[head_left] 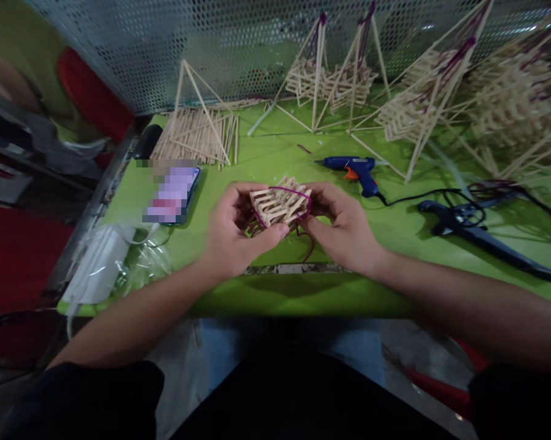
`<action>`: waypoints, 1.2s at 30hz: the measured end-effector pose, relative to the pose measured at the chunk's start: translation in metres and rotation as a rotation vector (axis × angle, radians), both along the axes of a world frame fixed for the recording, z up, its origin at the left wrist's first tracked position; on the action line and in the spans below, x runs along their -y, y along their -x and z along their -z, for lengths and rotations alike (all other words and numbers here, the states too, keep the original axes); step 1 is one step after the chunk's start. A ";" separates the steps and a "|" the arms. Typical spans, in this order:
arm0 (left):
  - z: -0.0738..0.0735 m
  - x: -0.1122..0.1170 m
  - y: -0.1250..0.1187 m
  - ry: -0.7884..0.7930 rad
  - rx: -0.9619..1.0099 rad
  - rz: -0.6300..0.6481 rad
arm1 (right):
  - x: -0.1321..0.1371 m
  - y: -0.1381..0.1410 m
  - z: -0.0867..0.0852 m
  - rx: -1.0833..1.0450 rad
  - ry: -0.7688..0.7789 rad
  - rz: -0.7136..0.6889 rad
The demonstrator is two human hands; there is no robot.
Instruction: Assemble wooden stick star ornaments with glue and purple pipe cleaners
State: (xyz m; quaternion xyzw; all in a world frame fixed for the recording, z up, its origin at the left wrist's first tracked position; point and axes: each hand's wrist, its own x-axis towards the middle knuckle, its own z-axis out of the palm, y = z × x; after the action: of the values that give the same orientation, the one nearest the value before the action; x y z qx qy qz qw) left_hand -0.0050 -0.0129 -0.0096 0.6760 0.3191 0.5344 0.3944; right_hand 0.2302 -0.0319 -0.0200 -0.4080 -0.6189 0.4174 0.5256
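Between my two hands is a small basket of stacked wooden sticks (282, 203), held just above the green table's front edge. Purple yarn (308, 239) runs around its top, and a loose end curls down near my right fingers. My left hand (238, 229) is closed on the basket's left side, thumb along the near face. On the opposite side, my right hand (342, 226) grips the basket's edge, with thumb and fingertips close to the yarn. The fingers behind the basket are partly hidden.
A blue glue gun (351, 168) lies beyond my right hand, its cord trailing right near a dark saw-like tool (490, 238). Finished stick frames with hanging baskets (422, 98) stand at the back right. Loose sticks (197, 134), a phone (172, 194) and a white power strip (98, 263) lie left.
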 end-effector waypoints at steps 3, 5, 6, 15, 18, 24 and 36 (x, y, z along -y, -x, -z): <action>0.000 -0.001 0.000 0.033 -0.003 -0.020 | 0.001 0.000 0.003 -0.031 0.017 0.022; 0.002 -0.001 -0.001 0.023 0.008 -0.033 | 0.002 -0.001 0.002 -0.055 0.021 0.099; 0.003 0.000 -0.002 0.014 0.016 -0.043 | 0.002 -0.001 0.001 -0.048 0.018 0.142; 0.016 0.012 -0.008 0.005 0.040 -0.039 | 0.006 0.000 -0.007 0.063 0.041 0.184; 0.021 0.016 -0.013 -0.021 0.077 -0.060 | 0.008 0.005 -0.002 -0.002 0.047 0.235; 0.036 0.019 -0.021 -0.072 0.082 -0.108 | 0.009 0.012 0.006 -0.023 0.008 0.334; 0.043 0.015 -0.024 -0.154 0.129 -0.099 | 0.007 0.009 0.010 -0.019 -0.041 0.299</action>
State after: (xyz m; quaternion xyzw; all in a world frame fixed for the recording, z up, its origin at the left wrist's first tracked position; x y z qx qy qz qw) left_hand 0.0188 -0.0279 -0.0522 0.6519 0.2840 0.6186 0.3342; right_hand 0.2210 -0.0390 -0.0302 -0.4807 -0.5548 0.3256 0.5959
